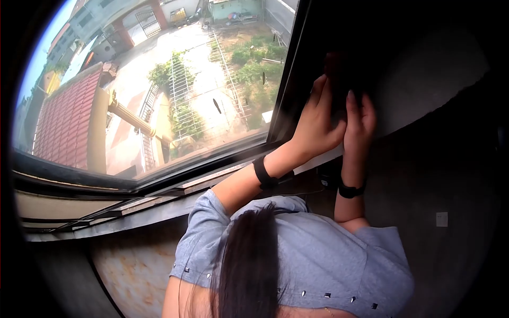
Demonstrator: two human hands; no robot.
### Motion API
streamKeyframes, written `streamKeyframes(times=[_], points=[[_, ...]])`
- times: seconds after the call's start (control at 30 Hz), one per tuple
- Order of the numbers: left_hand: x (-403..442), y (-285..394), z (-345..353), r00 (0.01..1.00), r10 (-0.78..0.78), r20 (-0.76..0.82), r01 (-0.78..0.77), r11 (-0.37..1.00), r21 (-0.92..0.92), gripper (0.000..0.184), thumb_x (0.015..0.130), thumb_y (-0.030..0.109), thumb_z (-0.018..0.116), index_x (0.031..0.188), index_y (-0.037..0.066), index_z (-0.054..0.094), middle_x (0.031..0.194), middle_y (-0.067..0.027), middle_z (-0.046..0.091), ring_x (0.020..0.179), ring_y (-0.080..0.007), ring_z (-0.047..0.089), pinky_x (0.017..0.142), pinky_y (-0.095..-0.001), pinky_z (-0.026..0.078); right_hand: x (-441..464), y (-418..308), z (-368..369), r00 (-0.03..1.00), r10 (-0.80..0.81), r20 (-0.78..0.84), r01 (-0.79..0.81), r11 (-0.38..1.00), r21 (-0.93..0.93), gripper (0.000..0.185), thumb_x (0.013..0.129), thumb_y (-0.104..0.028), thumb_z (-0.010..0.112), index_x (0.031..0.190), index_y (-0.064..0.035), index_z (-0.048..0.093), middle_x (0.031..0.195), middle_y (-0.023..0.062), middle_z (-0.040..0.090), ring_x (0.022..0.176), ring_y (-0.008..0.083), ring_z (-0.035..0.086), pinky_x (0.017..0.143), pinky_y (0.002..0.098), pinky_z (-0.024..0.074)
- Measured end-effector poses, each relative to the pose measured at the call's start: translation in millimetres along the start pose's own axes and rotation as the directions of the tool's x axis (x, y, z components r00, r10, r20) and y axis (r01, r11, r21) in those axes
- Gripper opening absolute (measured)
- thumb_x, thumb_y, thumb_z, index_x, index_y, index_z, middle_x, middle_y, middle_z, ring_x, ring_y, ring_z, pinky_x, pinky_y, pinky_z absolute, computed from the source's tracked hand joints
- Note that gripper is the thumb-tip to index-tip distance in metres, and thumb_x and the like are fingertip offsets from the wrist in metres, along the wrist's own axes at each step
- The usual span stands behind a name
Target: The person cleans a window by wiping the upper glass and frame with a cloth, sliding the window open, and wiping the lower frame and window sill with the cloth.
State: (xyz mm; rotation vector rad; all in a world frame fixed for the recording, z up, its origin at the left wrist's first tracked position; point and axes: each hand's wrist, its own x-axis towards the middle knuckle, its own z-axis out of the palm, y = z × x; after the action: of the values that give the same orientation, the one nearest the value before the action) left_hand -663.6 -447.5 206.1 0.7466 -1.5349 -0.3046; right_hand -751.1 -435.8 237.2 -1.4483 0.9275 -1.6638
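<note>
My left hand (319,121) is raised beside the dark window frame, its fingers together and pointing up. At its fingertips a small, dark reddish thing (332,63) shows faintly; its kind is too dark to tell. Close on the right is my right hand (359,123), fingers bent upward, with the left thumb close to it or touching. Between the two hands everything is black, so whatever they grip there is hidden in shadow. A black band (263,173) circles my left wrist and another black band (352,190) my right.
A large window (212,106) on the left looks down on a sunlit yard, with a red tiled roof (69,119) outside. Its sill (159,209) runs beneath. A pale curved surface (419,90) lies right of my hands. A wall socket (441,219) is at the lower right.
</note>
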Motion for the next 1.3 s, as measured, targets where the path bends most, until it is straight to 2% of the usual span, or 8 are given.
streamKeyframes(times=[0.23, 0.33, 0.47, 0.67, 0.83, 1.03, 1.17, 1.3], points=[[89, 52, -5, 0.976, 0.154, -0.157, -0.169, 0.982, -0.088, 0.06, 0.065, 0.004, 0.05, 0.122, -0.003, 0.033, 0.114, -0.0231, 0.043, 0.103, -0.0376, 0.048, 0.083, -0.0355, 0.041, 58, -66, 13, 0.967, -0.255, -0.001, 0.25, 0.947, 0.204, 0.025, 0.084, -0.021, 0.057, 0.101, -0.0023, 0.058, 0.089, 0.0015, 0.059, 0.081, 0.0074, 0.053, 0.073, 0.0197, 0.0403], [87, 65, -19, 0.993, 0.079, -0.085, -0.09, 0.988, -0.125, 0.061, 0.068, 0.004, 0.048, 0.126, -0.005, 0.03, 0.115, -0.0259, 0.042, 0.108, -0.0381, 0.044, 0.091, -0.0395, 0.036, 59, -61, 16, 0.98, -0.195, -0.028, 0.197, 0.966, 0.166, 0.03, 0.084, -0.019, 0.057, 0.108, -0.001, 0.055, 0.096, 0.0034, 0.059, 0.087, 0.0095, 0.053, 0.077, 0.0203, 0.04], [49, 22, -9, 0.996, -0.046, -0.072, 0.035, 0.99, -0.138, 0.049, 0.066, 0.004, 0.047, 0.114, -0.003, 0.038, 0.101, -0.0214, 0.05, 0.092, -0.034, 0.052, 0.08, -0.0335, 0.042, 23, -30, 17, 1.0, -0.01, 0.009, 0.008, 0.969, 0.245, 0.042, 0.085, -0.018, 0.054, 0.121, 0.0012, 0.046, 0.113, 0.0084, 0.054, 0.1, 0.0129, 0.05, 0.087, 0.0238, 0.0375], [-18, -7, -4, 0.964, -0.265, 0.015, 0.265, 0.952, -0.152, 0.057, 0.07, 0.008, 0.048, 0.12, -0.01, 0.027, 0.113, -0.0313, 0.041, 0.104, -0.044, 0.043, 0.089, -0.04, 0.037, -27, 46, 10, 0.991, 0.126, -0.044, -0.121, 0.986, 0.115, 0.04, 0.088, -0.019, 0.05, 0.122, 0.0019, 0.045, 0.116, 0.0114, 0.052, 0.104, 0.0155, 0.049, 0.091, 0.026, 0.0353], [5, 5, 0, 0.987, -0.159, -0.024, 0.155, 0.982, -0.108, 0.064, 0.069, 0.008, 0.048, 0.126, -0.01, 0.023, 0.115, -0.0308, 0.04, 0.108, -0.0424, 0.041, 0.091, -0.0391, 0.035, -2, -14, 16, 0.979, 0.202, -0.027, -0.187, 0.943, 0.276, 0.038, 0.087, -0.018, 0.05, 0.119, 0.0023, 0.047, 0.113, 0.0102, 0.054, 0.101, 0.0154, 0.05, 0.09, 0.0256, 0.0364], [100, 58, -4, 0.985, 0.05, -0.163, -0.093, 0.96, -0.265, 0.068, 0.064, 0.006, 0.046, 0.128, -0.007, 0.027, 0.12, -0.0259, 0.044, 0.113, -0.0342, 0.044, 0.095, -0.0344, 0.034, 61, -91, 31, 0.993, -0.109, -0.054, 0.12, 0.947, 0.297, 0.033, 0.086, -0.018, 0.053, 0.111, 0.0019, 0.052, 0.102, 0.0065, 0.058, 0.091, 0.0122, 0.053, 0.08, 0.0228, 0.0401], [128, 67, -2, 0.962, 0.191, -0.194, -0.237, 0.939, -0.249, 0.06, 0.065, 0.008, 0.049, 0.122, -0.005, 0.035, 0.108, -0.0262, 0.046, 0.101, -0.0389, 0.047, 0.088, -0.0395, 0.038, 86, -113, 22, 0.978, -0.204, 0.048, 0.179, 0.932, 0.316, 0.033, 0.085, -0.018, 0.054, 0.111, 0.0014, 0.053, 0.098, 0.0054, 0.059, 0.089, 0.0121, 0.053, 0.08, 0.024, 0.0405], [119, 69, -8, 0.989, 0.083, -0.12, -0.113, 0.956, -0.271, 0.053, 0.071, 0.005, 0.044, 0.122, -0.007, 0.034, 0.113, -0.0283, 0.045, 0.107, -0.0391, 0.045, 0.093, -0.0401, 0.035, 69, -99, 29, 0.987, -0.156, -0.025, 0.157, 0.954, 0.254, 0.041, 0.084, -0.018, 0.055, 0.119, 0.0003, 0.048, 0.11, 0.0084, 0.055, 0.098, 0.0138, 0.052, 0.085, 0.0231, 0.0382]])
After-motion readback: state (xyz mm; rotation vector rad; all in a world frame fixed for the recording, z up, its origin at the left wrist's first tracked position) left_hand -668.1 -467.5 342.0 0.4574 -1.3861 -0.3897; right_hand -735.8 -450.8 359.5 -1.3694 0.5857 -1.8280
